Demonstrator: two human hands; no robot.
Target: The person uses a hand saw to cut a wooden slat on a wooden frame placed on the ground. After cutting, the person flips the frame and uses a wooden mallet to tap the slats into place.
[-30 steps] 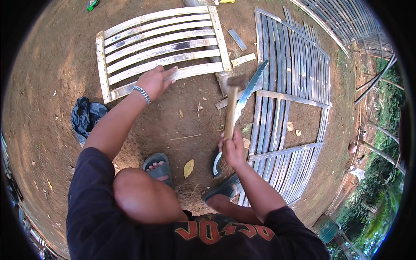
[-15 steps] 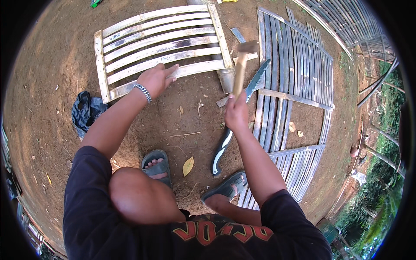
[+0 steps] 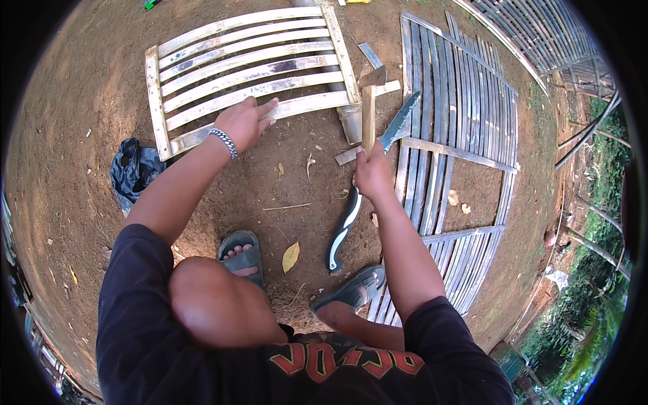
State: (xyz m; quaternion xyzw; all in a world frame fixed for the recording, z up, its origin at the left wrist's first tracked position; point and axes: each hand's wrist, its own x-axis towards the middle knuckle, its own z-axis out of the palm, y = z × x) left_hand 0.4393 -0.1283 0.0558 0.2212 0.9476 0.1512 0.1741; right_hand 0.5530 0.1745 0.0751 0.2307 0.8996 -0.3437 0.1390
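Observation:
A slatted bamboo panel [image 3: 250, 50] lies at the upper left, its right side propped on a bamboo pole [image 3: 351, 123]. My left hand [image 3: 244, 125] grips its nearest slat, the index finger stretched along the slat and the other fingertips partly hidden. In my right hand [image 3: 373, 174] is a hammer [image 3: 368, 118], held by its wooden handle. The hammer's dark head is near the panel's lower right corner and partly blurred. Beneath my right hand lies a curved pruning saw [image 3: 345, 226] with a black and white handle, its middle covered by the hand.
A large weathered bamboo slat panel [image 3: 466, 101] covers the ground on the right, with another [image 3: 540, 34] beyond it. A black plastic bag [image 3: 131, 172] sits left of my arm. Short bamboo offcuts [image 3: 370, 55] lie near the hammer. My sandaled feet [image 3: 241, 256] stand close by.
The hammer has swung down and away from me, its head now lower beside the panel's right corner. My left hand stays on the slat.

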